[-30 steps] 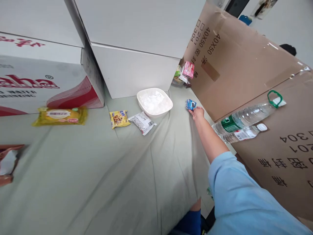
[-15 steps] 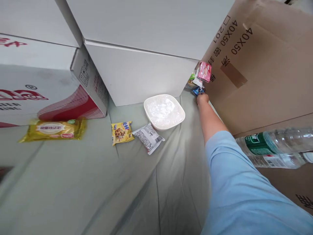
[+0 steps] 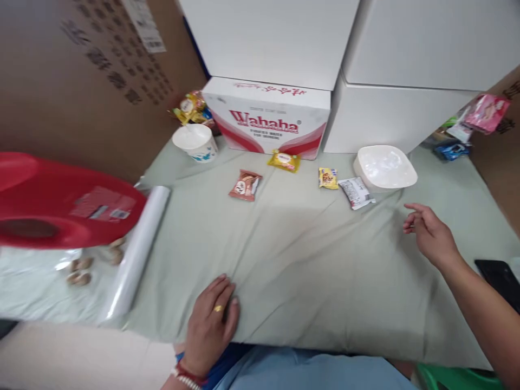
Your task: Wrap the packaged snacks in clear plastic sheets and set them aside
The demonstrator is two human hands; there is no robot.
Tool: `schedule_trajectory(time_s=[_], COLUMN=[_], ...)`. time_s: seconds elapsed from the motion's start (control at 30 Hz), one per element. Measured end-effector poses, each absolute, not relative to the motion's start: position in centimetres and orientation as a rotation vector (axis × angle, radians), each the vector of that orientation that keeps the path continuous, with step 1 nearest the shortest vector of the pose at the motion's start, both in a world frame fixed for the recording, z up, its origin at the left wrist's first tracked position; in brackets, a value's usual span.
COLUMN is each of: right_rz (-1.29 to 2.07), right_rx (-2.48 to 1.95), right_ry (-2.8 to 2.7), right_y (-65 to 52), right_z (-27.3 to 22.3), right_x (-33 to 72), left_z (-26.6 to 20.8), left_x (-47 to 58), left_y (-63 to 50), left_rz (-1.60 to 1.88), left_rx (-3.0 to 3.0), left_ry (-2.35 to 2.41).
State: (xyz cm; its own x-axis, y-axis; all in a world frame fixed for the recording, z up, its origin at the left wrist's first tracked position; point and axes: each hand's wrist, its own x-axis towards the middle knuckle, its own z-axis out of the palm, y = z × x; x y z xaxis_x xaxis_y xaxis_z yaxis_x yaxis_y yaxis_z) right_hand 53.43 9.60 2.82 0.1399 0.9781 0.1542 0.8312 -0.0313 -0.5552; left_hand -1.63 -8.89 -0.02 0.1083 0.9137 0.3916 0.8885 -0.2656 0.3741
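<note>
My left hand (image 3: pixel 213 314) lies on the green cloth near its front edge, palm down, fingers outstretched and holding nothing. On the right, my right hand (image 3: pixel 430 233) hovers in front of the white bowl (image 3: pixel 385 184); its index finger points left, the others are partly curled, and nothing shows in it. A silver-grey snack packet (image 3: pixel 356 193) leans near the bowl. Left of it is a small yellow cookie packet (image 3: pixel 327 178). A yellow wrapped snack (image 3: pixel 284 161) sits against the Wahaha box (image 3: pixel 268 122), and a brown snack packet (image 3: pixel 246 185) lies closer to the middle.
A paper cup (image 3: pixel 197 143) stands at the back left beside piled snacks (image 3: pixel 193 108). Further left are a red plastic object (image 3: pixel 69 200), a plastic film roll (image 3: pixel 140 249) and several walnuts (image 3: pixel 81 271). At the right are more snack packets (image 3: pixel 453 150) and a black phone (image 3: pixel 499 279).
The view has swung left and back. My right hand has withdrawn from the snacks in the far right corner, leaving the blue packet there. My left hand has come into view.
</note>
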Motion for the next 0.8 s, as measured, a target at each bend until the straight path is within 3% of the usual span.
schedule_trajectory(time_s=[0.2, 0.37, 0.6, 0.8], right_rz=[0.038, -0.16, -0.188, -0.126], right_rx=[-1.903, -1.985, -1.968, -1.962], right_ry=[-2.119, -2.055, -2.027, -1.986], right_y=[-2.2, -6.7, -6.4, -6.5], right_z=[-0.8, -2.4, -1.8, -2.2], right_x=[51.3, 48.8, 48.1, 48.2], left_z=[2.3, 5.1, 8.6, 8.5], left_x=[-2.3, -5.9, -10.7, -9.6], left_y=[-6.6, 4.8, 22.7, 22.4], left_rz=[1.061, 1.082, 0.702, 0.621], left_rx=[2.026, 1.946, 1.957, 2.137], left_ry=[1.874, 2.115, 2.265, 2.182])
